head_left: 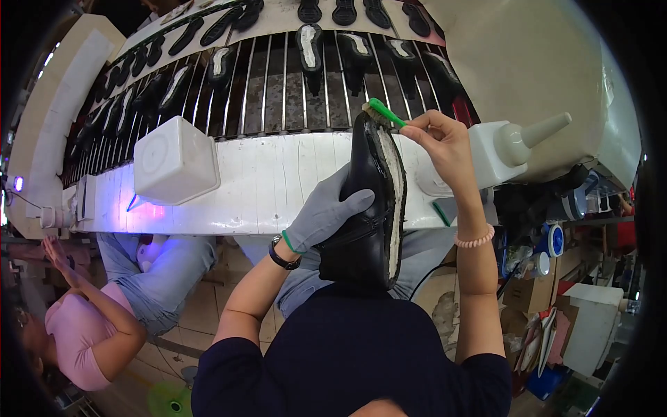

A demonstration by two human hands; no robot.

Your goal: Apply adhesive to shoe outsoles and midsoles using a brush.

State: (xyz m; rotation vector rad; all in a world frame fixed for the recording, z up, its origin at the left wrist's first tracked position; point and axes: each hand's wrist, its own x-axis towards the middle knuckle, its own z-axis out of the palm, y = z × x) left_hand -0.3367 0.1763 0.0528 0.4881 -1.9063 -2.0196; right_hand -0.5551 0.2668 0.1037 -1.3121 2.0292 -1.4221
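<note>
My left hand (325, 210), in a grey glove with a green cuff, grips a black shoe upper (356, 240) by its side. The shoe stands on end above the table's front edge, toe pointing away from me and its underside turned to the right. A pale strip (394, 201) runs along that underside, inside a black border. Bare and closed, my right hand (442, 144) holds a small green-handled brush (386, 112). Its bristles meet the shoe at the toe end.
A white square container (174, 160) stands left on the white table (257, 187); a white spouted bottle (497, 149) is at right. Beyond, shoe uppers (309, 52) rest on a metal-rod conveyor (267, 83), with black soles (344, 12) farther back. A person (90, 313) sits at left.
</note>
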